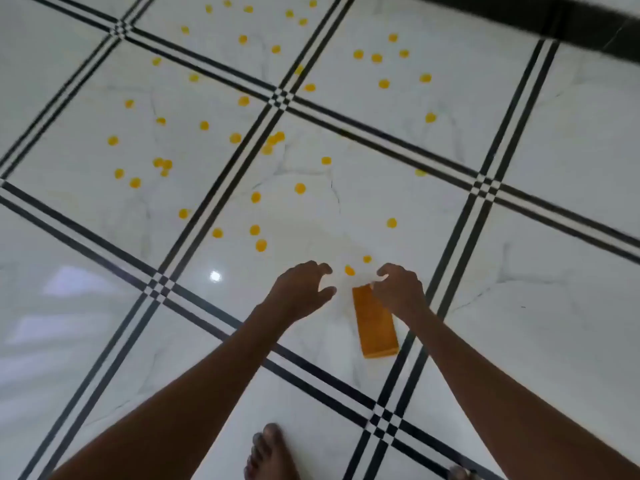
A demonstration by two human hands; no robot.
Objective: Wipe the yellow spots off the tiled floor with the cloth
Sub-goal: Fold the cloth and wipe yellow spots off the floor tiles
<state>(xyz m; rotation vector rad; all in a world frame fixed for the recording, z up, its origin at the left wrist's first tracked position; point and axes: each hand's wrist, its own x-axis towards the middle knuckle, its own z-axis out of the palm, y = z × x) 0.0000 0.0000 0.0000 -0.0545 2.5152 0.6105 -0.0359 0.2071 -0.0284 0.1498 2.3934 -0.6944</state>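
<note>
Several yellow spots (204, 125) are scattered over the white marble-look tiled floor (554, 306), mostly ahead and to the left; the nearest ones (349, 270) lie just beyond my hands. A folded orange cloth (375, 323) is below my right hand (398, 289), whose fingertips pinch its upper right corner. My left hand (301, 289) hovers just left of the cloth with its fingers loosely curled and holds nothing. Whether the cloth lies on the floor or hangs from my fingers is unclear.
Black double-line borders (221, 188) cross the floor in a grid. My bare foot (266, 452) stands at the bottom middle, and toes of the other foot (460, 474) show at the bottom right. A dark band (554, 22) runs along the top right corner.
</note>
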